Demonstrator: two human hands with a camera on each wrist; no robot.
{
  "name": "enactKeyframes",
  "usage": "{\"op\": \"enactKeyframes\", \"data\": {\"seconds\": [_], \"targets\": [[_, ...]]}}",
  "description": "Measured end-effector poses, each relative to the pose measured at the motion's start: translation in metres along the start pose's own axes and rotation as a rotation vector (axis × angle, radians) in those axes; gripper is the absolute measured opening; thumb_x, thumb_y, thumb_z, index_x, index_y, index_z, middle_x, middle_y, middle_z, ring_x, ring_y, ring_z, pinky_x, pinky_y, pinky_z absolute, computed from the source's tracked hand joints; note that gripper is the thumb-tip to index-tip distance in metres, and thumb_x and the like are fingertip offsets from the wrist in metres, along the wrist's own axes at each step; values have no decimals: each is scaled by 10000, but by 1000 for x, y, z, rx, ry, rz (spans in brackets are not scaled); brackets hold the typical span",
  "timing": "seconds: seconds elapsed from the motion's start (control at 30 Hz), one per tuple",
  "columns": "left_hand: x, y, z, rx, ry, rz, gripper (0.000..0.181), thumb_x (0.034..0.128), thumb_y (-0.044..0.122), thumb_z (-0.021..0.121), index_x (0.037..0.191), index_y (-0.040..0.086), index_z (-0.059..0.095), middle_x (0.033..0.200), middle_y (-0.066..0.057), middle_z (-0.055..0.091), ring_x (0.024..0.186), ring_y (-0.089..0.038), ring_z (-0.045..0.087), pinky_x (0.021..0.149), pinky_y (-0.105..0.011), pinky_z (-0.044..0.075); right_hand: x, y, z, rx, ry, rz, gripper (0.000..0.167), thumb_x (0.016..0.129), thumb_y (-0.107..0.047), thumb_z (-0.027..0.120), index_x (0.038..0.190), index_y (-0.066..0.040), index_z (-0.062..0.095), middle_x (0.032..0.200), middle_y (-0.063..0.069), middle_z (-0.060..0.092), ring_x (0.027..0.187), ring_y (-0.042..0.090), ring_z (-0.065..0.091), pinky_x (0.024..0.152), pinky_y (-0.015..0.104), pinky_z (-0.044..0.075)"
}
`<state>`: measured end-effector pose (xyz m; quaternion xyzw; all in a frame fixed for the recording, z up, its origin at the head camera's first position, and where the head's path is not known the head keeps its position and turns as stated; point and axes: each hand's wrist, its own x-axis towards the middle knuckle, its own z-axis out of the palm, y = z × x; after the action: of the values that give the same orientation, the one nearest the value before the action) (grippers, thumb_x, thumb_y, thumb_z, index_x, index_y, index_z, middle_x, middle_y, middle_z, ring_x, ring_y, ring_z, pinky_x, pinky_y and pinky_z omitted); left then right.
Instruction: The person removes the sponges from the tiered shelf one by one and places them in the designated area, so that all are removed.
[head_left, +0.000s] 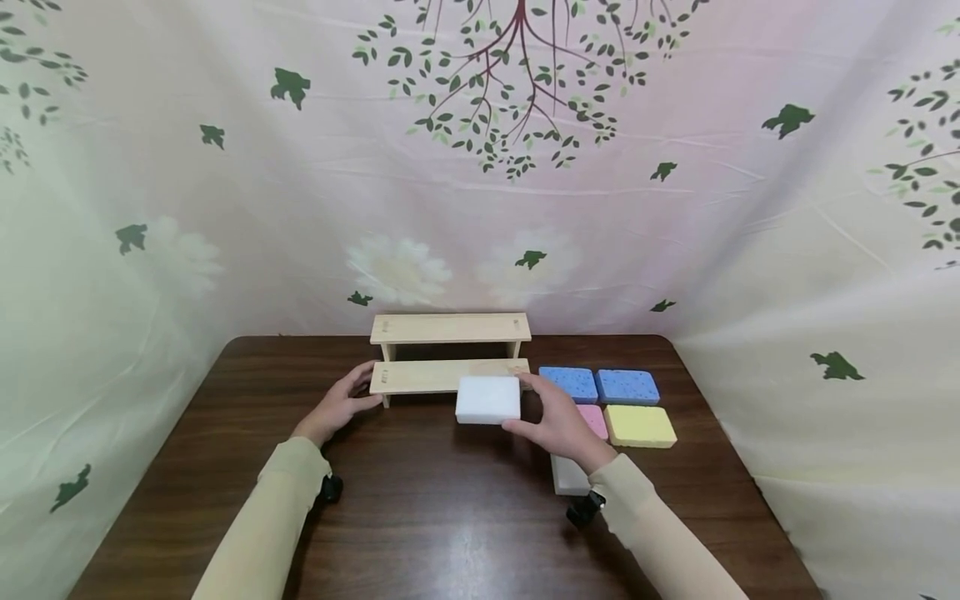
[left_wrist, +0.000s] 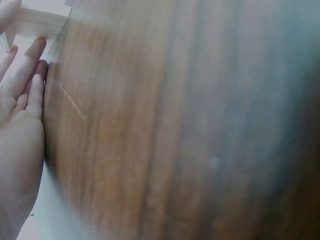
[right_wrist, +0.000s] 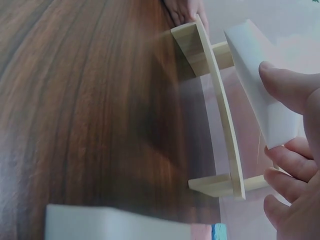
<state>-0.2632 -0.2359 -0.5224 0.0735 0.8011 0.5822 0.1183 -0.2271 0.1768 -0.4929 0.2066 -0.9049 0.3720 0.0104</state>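
Observation:
My right hand (head_left: 558, 421) holds a white sponge block (head_left: 487, 400) by its right end, thumb on one side and fingers on the other. The block is off the table, in front of the lower tier of a two-tier wooden shelf (head_left: 420, 377). In the right wrist view the sponge (right_wrist: 257, 85) is tilted, close to the shelf board (right_wrist: 224, 110) and clear of the table. My left hand (head_left: 341, 406) rests at the shelf's left end. Its fingers (left_wrist: 32, 57) lie fairly straight against the wood in the left wrist view.
Right of the shelf lie two blue sponges (head_left: 628, 387), a yellow sponge (head_left: 641, 426) and a pink sponge (head_left: 594, 419) partly behind my right hand. Another white sponge (head_left: 568, 475) lies nearer, partly covered by my wrist. A patterned cloth (head_left: 465, 208) hangs behind the brown table (head_left: 442, 517).

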Motion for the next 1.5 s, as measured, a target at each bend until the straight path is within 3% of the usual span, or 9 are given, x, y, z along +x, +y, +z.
{"op": "enactKeyframes", "data": {"seconds": [0.13, 0.37, 0.57, 0.83, 0.93, 1.07, 1.17, 1.3, 1.5], "targets": [[0, 1, -1, -1, -3, -4, 786, 1015, 129, 701, 1651, 9, 254, 1642, -294, 353, 1546, -499, 232, 1240, -678, 163, -5, 5, -2, 5, -3, 12, 883, 859, -407, 890, 1555, -69, 466, 1444, 84, 603, 1281, 338, 604, 992, 548, 556], [1, 0, -3, 16, -12, -11, 798, 1014, 159, 712, 1654, 19, 257, 1648, -288, 346, 1548, -496, 234, 1241, -670, 180, -18, 11, -9, -64, 6, 45, 914, 861, -481, 869, 1571, -80, 455, 1562, 116, 530, 1426, 326, 514, 1121, 576, 468], [1, 1, -2, 5, -12, -8, 787, 1015, 136, 704, 1652, 17, 258, 1638, -291, 362, 1546, -499, 233, 1234, -687, 171, -29, 16, -15, -67, 24, 86, 916, 848, -512, 868, 1563, -100, 469, 1546, 119, 547, 1424, 346, 517, 1107, 622, 462], [1, 0, -2, 19, -16, -7, 779, 1018, 132, 698, 1649, 9, 259, 1634, -295, 365, 1538, -505, 244, 1227, -693, 184, -42, 23, -24, -96, 46, 97, 858, 834, -382, 913, 1533, -103, 501, 1513, 119, 578, 1386, 361, 544, 1093, 678, 444], [8, -13, -3, 39, -3, 0, 784, 1026, 161, 694, 1660, 38, 251, 1645, -279, 359, 1544, -492, 244, 1226, -694, 183, -45, 25, -28, -120, 57, 82, 831, 835, -332, 918, 1519, -88, 516, 1501, 132, 585, 1377, 368, 548, 1090, 672, 448], [13, -21, -4, 41, 8, -4, 788, 1021, 151, 696, 1661, 41, 250, 1643, -282, 360, 1543, -492, 245, 1226, -697, 177, -51, 31, -32, -147, 72, 58, 825, 833, -344, 918, 1507, -76, 525, 1483, 144, 594, 1363, 371, 559, 1085, 660, 457], [12, -17, -3, 28, 4, -15, 782, 1015, 125, 699, 1653, 22, 260, 1639, -292, 361, 1542, -498, 241, 1233, -690, 170, -56, 35, -35, -147, 78, 56, 838, 828, -350, 921, 1509, -69, 523, 1482, 154, 594, 1361, 383, 559, 1084, 668, 454], [17, -29, -3, 38, 14, -9, 791, 1025, 163, 696, 1666, 58, 246, 1649, -271, 357, 1550, -481, 238, 1239, -682, 164, -62, 39, -39, -135, 84, 75, 860, 819, -333, 930, 1522, -66, 513, 1503, 170, 576, 1387, 412, 536, 1090, 686, 438], [19, -39, -2, 57, 24, 41, 796, 1025, 190, 700, 1669, 75, 247, 1637, -260, 385, 1541, -472, 266, 1229, -681, 196, -69, 44, -44, -108, 95, 100, 845, 819, -309, 933, 1519, -80, 518, 1498, 166, 584, 1380, 408, 545, 1081, 677, 453]]}}
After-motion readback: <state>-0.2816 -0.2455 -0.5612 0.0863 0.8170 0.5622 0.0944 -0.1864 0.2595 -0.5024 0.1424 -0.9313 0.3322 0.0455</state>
